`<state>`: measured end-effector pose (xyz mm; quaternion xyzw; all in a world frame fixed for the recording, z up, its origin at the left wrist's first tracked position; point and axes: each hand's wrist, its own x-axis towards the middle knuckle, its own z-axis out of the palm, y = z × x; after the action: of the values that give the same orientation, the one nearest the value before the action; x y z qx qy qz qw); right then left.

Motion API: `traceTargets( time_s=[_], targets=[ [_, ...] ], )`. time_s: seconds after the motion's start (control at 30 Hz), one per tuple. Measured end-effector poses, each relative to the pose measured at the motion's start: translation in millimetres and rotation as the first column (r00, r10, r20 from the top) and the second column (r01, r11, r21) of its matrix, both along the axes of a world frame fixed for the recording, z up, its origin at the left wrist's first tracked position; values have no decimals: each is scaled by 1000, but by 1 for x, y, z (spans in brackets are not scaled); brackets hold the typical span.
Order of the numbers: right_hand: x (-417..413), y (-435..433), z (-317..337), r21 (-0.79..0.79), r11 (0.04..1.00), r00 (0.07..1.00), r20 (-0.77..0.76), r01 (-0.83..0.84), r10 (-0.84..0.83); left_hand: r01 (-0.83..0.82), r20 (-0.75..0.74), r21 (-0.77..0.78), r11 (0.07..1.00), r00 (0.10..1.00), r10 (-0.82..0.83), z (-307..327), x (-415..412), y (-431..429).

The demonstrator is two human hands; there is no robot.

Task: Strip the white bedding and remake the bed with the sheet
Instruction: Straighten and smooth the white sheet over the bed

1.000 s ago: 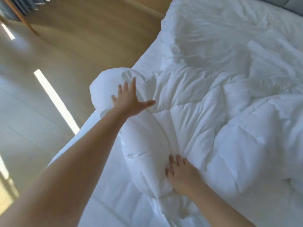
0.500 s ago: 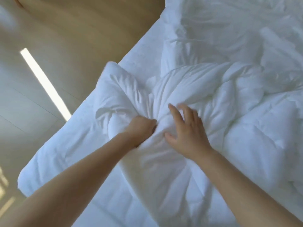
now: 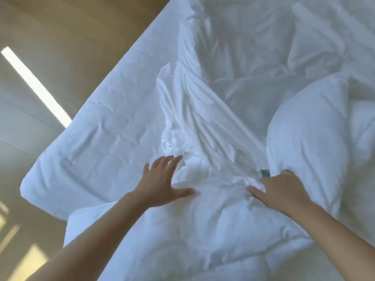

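Gripping a fold of duvet (image 3: 223,230) with the right hand (image 3: 282,191) while the left hand (image 3: 162,183) lies spread flat on it risks pinning the pull and dragging the under-layer (image 3: 97,128) askew

R hand (image 3: 282,191): fingertips buried in duvet (image 3: 304,138) fold, so grip unclear. Just beside it a small dark item (image 3: 264,173), too small to ID. L hand (image 3: 162,179) fingertips slightly blurred. Both forearms cut off at bottom edge. The bed (image 3: 101,138) runs out top & right. Far floor (image 3: 60,37) soft, no detail.
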<state>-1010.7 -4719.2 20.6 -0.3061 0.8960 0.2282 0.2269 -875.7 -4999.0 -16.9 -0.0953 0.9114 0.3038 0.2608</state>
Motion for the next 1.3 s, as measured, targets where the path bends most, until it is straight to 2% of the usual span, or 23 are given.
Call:
traceTargets(
  time_s=[0.07, 0.17, 0.27, 0.37, 0.4, 0.47, 0.5, 0.53, 0.57, 0.63, 0.7, 0.73, 0.77, 0.8, 0.87, 0.93, 1.0, 1.07, 1.13, 1.17, 1.2, 1.23, 1.3],
  targets=[
    [43, 34, -4, -200, 979, 997, -74, 22, -38, 45, 168, 90, 995, 984, -60, -9, -2, 37],
    [79, 75, -16, -211, 945, 966, -9, 250, -258, 138, 151, 82, 987, 977, -149, -10, 0, 108],
    [128, 124, -20, -267, 827, 861, 24, 495, -508, 207, 166, -10, 978, 965, -203, -1, 1, 163],
    [190, 135, -26, -267, 754, 800, 176, 600, -574, -10, 155, 239, 971, 987, -28, 14, -4, 212],
    [205, 133, -29, -255, 750, 791, 246, 610, -560, -148, 175, 371, 917, 981, 88, 22, -16, 234],
    [214, 122, -27, -291, 780, 823, 332, 554, -461, -417, 293, 602, 681, 909, 298, 40, -53, 276],
    [209, 116, -21, -339, 774, 832, 367, 535, -415, -495, 349, 653, 573, 868, 352, 47, -75, 294],
    [199, 112, -10, -405, 755, 846, 383, 515, -372, -527, 364, 664, 530, 848, 386, 51, -93, 311],
    [186, 112, 3, -536, 713, 891, 312, 452, -330, -505, 318, 657, 560, 859, 401, 51, -109, 325],
    [157, 123, 35, -796, 551, 911, 2, 252, -413, -336, 130, 580, 742, 938, 323, 45, -121, 342],
    [116, 141, 68, -903, 426, 791, -226, 48, -568, -10, -54, 411, 912, 998, 35, 45, -114, 345],
    [93, 149, 78, -904, 426, 737, -271, 25, -619, 184, -134, 311, 932, 980, -149, 45, -105, 344],
    [69, 154, 84, -886, 457, 702, -271, 86, -659, 365, -208, 210, 907, 923, -323, 48, -93, 343],
    [44, 157, 85, -835, 499, 692, -220, 230, -687, 524, -270, 124, 843, 835, -479, 51, -79, 342],
    [3, 159, 73, -599, 585, 663, -119, 546, -740, 775, -320, 8, 632, 601, -732, 54, -49, 340],
    [-10, 169, 53, -382, 572, 592, -77, 726, -802, 911, -273, -78, 404, 370, -888, 59, -34, 330],
    [9, 192, 35, -357, 482, 487, -82, 800, -869, 937, -210, -178, 301, 263, -942, 62, -40, 308],
    [53, 212, 18, -497, 313, 353, -15, 809, -936, 918, -121, -225, 325, 305, -945, 66, -56, 285],
    [102, 211, 12, -642, 46, 176, 139, 766, -975, 920, 42, -213, 328, 344, -938, 72, -77, 274],
    [122, 204, 11, -672, -50, 114, 197, 739, -974, 928, 137, -170, 330, 354, -925, 77, -87, 276],
    [141, 194, 10, -676, -107, 83, 243, 729, -967, 914, 179, -99, 392, 404, -897, 83, -95, 284],
    [159, 180, 10, -667, -144, 75, 289, 731, -954, 860, 140, -27, 509, 507, -850, 86, -102, 297],
    [184, 150, 13, -635, -206, 99, 410, 744, -907, 632, -136, 126, 764, 774, -618, 87, -115, 337]
  ],
)
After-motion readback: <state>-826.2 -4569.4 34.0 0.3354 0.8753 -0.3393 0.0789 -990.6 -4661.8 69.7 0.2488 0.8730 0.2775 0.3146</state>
